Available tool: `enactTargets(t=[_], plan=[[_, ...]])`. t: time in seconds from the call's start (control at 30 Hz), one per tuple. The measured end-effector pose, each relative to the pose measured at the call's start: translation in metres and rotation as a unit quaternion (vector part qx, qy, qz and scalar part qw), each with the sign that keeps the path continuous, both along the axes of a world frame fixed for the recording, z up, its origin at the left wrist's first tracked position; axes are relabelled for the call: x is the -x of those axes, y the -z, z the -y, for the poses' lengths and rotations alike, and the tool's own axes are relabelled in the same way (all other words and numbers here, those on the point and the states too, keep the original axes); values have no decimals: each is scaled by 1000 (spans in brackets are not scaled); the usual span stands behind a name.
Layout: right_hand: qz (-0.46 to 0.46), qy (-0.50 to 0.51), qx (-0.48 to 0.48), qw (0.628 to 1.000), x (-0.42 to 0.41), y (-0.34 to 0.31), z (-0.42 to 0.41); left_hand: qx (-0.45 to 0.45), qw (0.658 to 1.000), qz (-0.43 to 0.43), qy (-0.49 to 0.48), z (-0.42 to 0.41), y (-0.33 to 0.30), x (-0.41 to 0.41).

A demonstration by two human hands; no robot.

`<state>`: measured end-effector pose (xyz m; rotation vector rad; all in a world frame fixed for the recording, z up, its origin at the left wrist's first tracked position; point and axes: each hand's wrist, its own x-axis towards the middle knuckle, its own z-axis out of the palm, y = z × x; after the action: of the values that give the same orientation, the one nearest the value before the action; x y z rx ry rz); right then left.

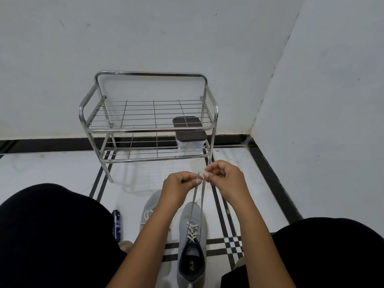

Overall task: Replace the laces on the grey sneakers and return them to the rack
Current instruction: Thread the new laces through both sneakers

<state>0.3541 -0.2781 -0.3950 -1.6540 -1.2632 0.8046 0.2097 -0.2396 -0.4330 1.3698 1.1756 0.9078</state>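
Lace ends (197, 194) pinched by left hand (179, 187) and right hand (225, 178) above grey sneaker (192, 242).

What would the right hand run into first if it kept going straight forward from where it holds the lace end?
Probably the rack: its lower shelf rail lies just beyond the right hand, with the lidded clear box standing on it. Depth is unclear, so the hand might pass above the rail.
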Motion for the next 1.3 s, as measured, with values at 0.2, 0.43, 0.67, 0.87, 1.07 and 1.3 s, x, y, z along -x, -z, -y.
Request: enactTargets(t=[0.2, 0.43, 0.67, 0.87, 1.07, 1.3], plan=[[-11, -14, -4, 1000, 3, -5, 2, -22, 999, -14, -21, 0, 0, 1], [-8, -17, -8, 1000, 3, -2, 1, -33, 999, -9, -16, 0, -1, 0], [-12, -13, -8, 1000, 3, 1, -1, -43, 999, -4, -16, -1, 0, 0], [-22, -19, -13, 1000, 3, 1, -2, -53, 999, -9, -9, -3, -1, 0], [23, -32, -26, 999, 4, 7, -2, -49, 999, -10, -6, -3, 5, -1], [-8, 61, -17, 998, -4, 34, -10, 69, 978, -185, 67, -2, 77, 11]])
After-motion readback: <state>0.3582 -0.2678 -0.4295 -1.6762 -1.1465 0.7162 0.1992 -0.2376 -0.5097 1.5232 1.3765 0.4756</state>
